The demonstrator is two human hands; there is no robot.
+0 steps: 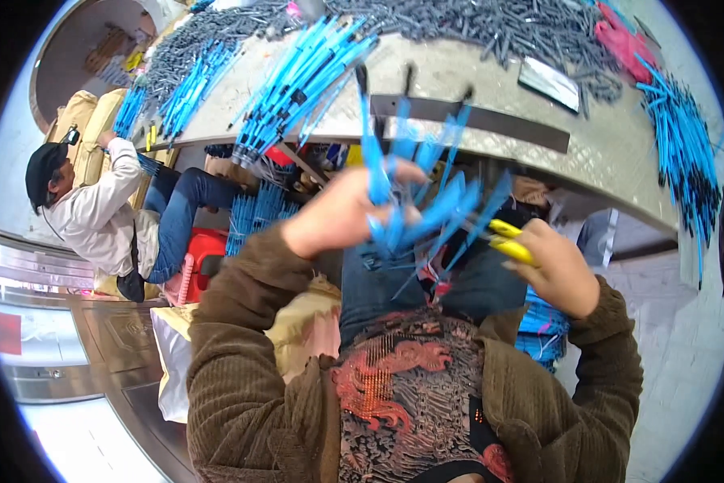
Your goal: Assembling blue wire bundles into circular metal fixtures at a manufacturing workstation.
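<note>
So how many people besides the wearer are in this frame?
1: a seated person in a dark cap and pale jacket, at far left beside the table. Others may be hidden beyond the frame's rim.

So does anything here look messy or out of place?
Mostly the table: blue plastic pens fan over its near edge, grey pen parts lie in a loose heap. The left hand grips a splayed, blurred bunch of blue pens.

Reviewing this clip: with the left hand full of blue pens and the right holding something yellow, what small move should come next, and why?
Probably square up the splayed blue pens in the left hand: they fan out unevenly and blur. The right hand, holding a yellow piece, is close beside them and could tap them level.
</note>
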